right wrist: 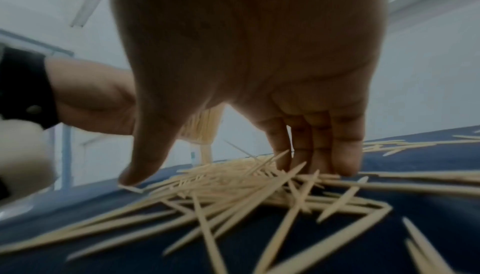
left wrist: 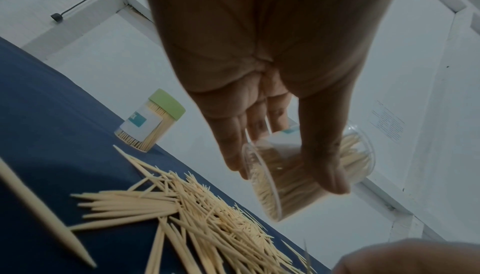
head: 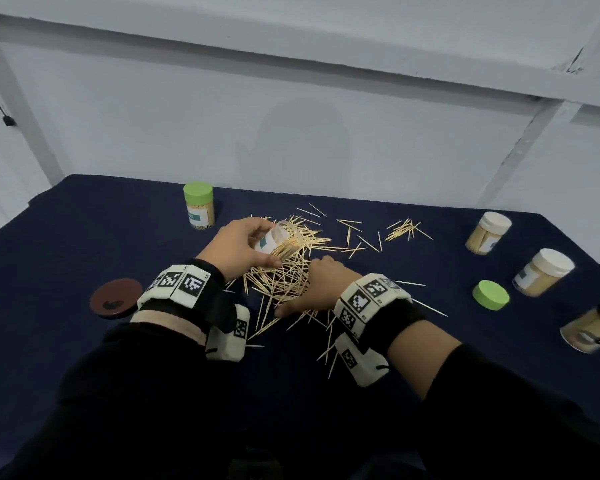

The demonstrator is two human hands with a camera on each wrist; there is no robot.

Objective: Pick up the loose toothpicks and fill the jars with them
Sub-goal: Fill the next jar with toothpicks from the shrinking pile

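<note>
Left hand (head: pixel 243 245) grasps the open clear jar (head: pixel 280 241), fingers and thumb curled round its wall, the jar tipped on its side over the far part of the toothpick pile (head: pixel 284 275), partly filled. Right hand (head: pixel 317 284) is released: fingers straight and together, tips pressing down into the near-right side of the pile, thumb spread toward me; it holds nothing that I can see.

Risks I note: the tilted jar may spill its contents back onto the pile if its mouth dips lower. Flat fingers raking across crossed sticks may scatter them wider, or drive a point into a fingertip.

Loose strays lie to the right of the pile, with a small cluster (head: pixel 404 228) farther right.

Surface (head: pixel 84 237) is covered in dark blue cloth. On it: a green-lidded full jar (head: pixel 199 210) at far left, three capped full jars (head: pixel 542 277) along the right edge, a loose green lid (head: pixel 490 294) near them, a dark brown lid (head: pixel 115 297) at near left. White walls and white framing surround the surface.
</note>
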